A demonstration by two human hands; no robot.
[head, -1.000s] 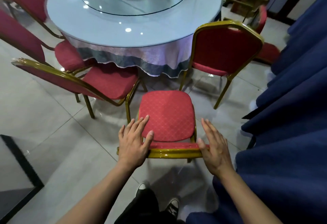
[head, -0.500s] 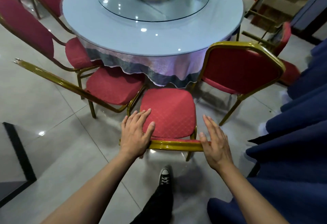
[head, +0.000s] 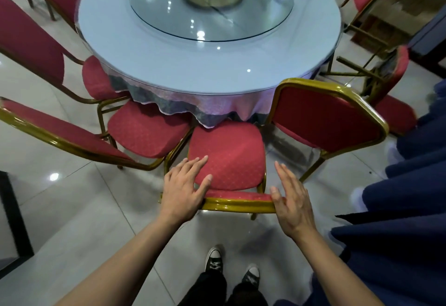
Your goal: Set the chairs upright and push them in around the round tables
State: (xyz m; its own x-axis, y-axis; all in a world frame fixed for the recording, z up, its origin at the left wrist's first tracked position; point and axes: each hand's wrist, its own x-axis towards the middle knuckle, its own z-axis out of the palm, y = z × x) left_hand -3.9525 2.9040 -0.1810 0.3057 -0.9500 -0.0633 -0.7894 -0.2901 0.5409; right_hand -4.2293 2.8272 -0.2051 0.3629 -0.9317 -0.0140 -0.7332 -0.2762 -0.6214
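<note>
I see a red chair [head: 226,158] standing upright, its seat front tucked just under the tablecloth [head: 205,107] of the round counter [head: 210,64]. Left hand [head: 184,189] rests on the gold top rail [head: 239,205] of the backrest, fingers straight and spread, nothing gripped. Right hand [head: 290,199] lies flat against the rail's other end, fingers straight, thumb on the rail. Neighbouring chairs flank it: one left [head: 147,129], one right [head: 325,117]. Blue drape [head: 398,209] at right.

Pale tiled floor [head: 72,221] (glossy), red chairs [head: 226,160], round table [head: 193,69]
</note>
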